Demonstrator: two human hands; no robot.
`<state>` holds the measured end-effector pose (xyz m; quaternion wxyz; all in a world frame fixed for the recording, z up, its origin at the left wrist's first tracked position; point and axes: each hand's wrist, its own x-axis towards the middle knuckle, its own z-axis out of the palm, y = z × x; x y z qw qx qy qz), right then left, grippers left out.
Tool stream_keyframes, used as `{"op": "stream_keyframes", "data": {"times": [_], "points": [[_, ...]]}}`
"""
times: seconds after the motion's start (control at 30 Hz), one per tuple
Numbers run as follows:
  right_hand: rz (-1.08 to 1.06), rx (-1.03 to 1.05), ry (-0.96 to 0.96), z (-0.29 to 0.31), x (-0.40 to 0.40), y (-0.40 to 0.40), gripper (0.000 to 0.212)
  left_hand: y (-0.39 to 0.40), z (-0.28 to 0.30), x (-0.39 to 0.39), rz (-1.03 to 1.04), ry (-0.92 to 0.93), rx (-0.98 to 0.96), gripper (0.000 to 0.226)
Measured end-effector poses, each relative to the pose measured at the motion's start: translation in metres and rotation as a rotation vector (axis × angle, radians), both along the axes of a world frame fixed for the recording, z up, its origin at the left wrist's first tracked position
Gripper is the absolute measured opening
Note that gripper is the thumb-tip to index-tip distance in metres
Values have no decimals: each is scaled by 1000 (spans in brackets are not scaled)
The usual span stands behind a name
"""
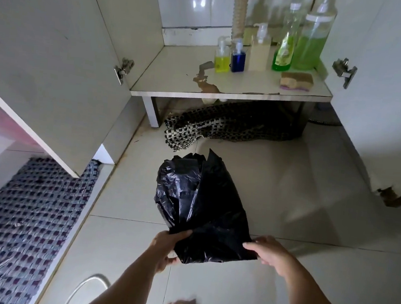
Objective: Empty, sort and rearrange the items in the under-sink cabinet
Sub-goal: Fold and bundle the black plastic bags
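Both hands grip a black plastic bag [201,210] at its near end: left hand [169,246] at 7 o'clock, right hand [268,252] at 5. Held over the floor tiles [288,183], its long axis points toward 12, the open cabinet [224,91].

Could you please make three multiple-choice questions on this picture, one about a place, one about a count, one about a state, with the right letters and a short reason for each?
1. Where is the sponge?
A. on the floor tiles
B. on the cabinet shelf, at its front right
C. under the shelf

2. How many bottles stand on the shelf?
A. three
B. five
C. seven

3. How is the black plastic bag held?
A. by both hands at its near end
B. by one hand only
C. by no hand

Answers:
1 B, it lies near the shelf's front edge, right of the bottles.
2 B, yellow, blue, cream and two green ones.
3 A, the left hand and right hand both grip it.
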<state>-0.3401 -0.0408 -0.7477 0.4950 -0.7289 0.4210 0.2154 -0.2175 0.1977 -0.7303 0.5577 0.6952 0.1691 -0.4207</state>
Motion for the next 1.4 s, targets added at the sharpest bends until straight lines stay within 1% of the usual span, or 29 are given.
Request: {"op": "stream_keyframes", "data": {"times": [0.03,0.07,0.1,0.17,0.27,0.33,0.4,0.5,0.6,0.63,0.77,0.8,0.87,0.9,0.97,1.07,1.13,1.23,1.3,1.33,1.4], "points": [[-34,48,4,-4,-2,2,24,-2,1,0,13,23,-5,36],[-87,95,-11,-9,-1,3,21,-4,3,1,29,57,-19,36],[-150,141,-29,-11,1,3,22,-7,4,3,40,101,-41,35],[-247,220,-78,-5,8,0,19,-12,7,7,53,168,-78,33],[-295,266,-152,15,25,-13,7,-24,16,23,38,169,-131,34],[-283,229,-200,35,45,-28,4,-39,29,42,5,110,-169,31],[-267,167,-261,59,72,-46,6,-56,50,66,-3,42,-232,32],[-226,73,-371,104,113,-67,16,-73,89,107,-30,-66,-317,39],[-102,-12,-464,150,145,-75,20,-72,130,146,-70,-150,-359,55],[-61,-36,-487,163,155,-74,20,-68,143,160,-92,-179,-360,56],[25,-28,-600,203,194,-61,14,-50,189,209,-210,-246,-359,44],[43,-30,-621,209,204,-58,12,-47,198,219,-224,-247,-362,45],[84,-78,-632,218,226,-52,11,-42,212,241,-226,-246,-371,60],[99,-119,-643,222,237,-50,15,-42,216,253,-223,-251,-378,64],[94,-191,-692,229,261,-49,22,-46,226,277,-215,-288,-396,58],[36,-267,-804,244,297,-53,5,-56,246,313,-197,-369,-445,46],[17,-263,-868,254,322,-57,9,-63,262,339,-179,-391,-474,41],[6,-339,-878,260,362,-63,13,-80,278,381,-139,-434,-463,35],[-9,-402,-847,256,393,-67,19,-92,275,405,-54,-480,-403,32],[-11,-432,-816,251,408,-68,22,-97,267,416,-1,-500,-356,31],[85,-545,-649,234,433,-68,24,-104,241,431,102,-524,-227,30]]}}
